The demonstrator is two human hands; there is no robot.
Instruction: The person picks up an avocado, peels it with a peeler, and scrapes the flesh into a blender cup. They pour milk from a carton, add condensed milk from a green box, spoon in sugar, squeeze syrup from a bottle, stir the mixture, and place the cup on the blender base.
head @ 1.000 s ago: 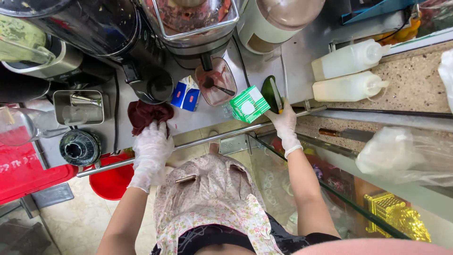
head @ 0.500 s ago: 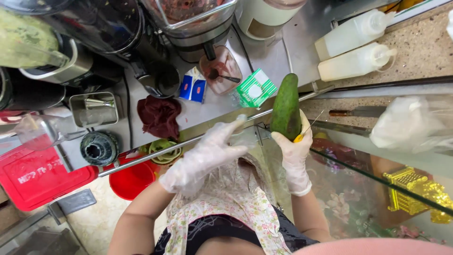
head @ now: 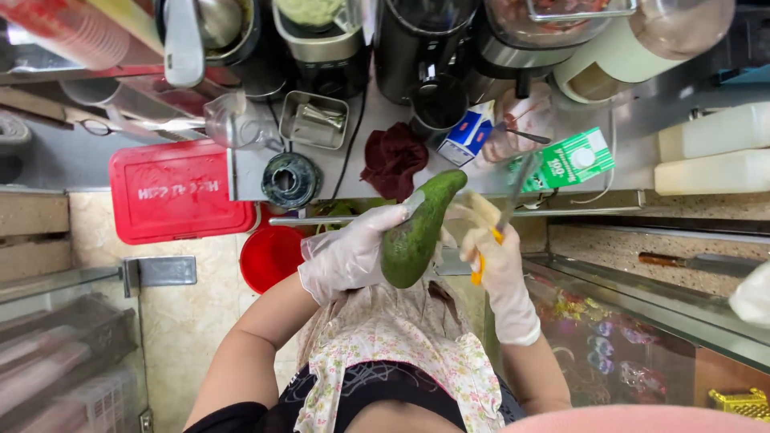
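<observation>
Clamped in the gloved left hand (head: pixel 349 255), a long green avocado (head: pixel 413 232) hangs before the cluttered steel worktop (head: pixel 626 156). Gloved right hand (head: pixel 501 269) grips a yellow-handled knife (head: pixel 505 212); half a second ago it held the avocado.

Knife (head: pixel 513 200) blade motion-blurred; right hand (head: pixel 501 269) hides its handle. Avocado (head: pixel 417 232) underside hidden. Blender jars (head: pixel 553 16) cropped, twelve o'clock.

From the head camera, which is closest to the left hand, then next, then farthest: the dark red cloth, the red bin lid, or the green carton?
Measured from the left hand:
1. Dark red cloth, on the counter just beyond the hand.
2. Red bin lid, off to its outer side.
3. Green carton, farthest, on the counter past the right hand.
</observation>
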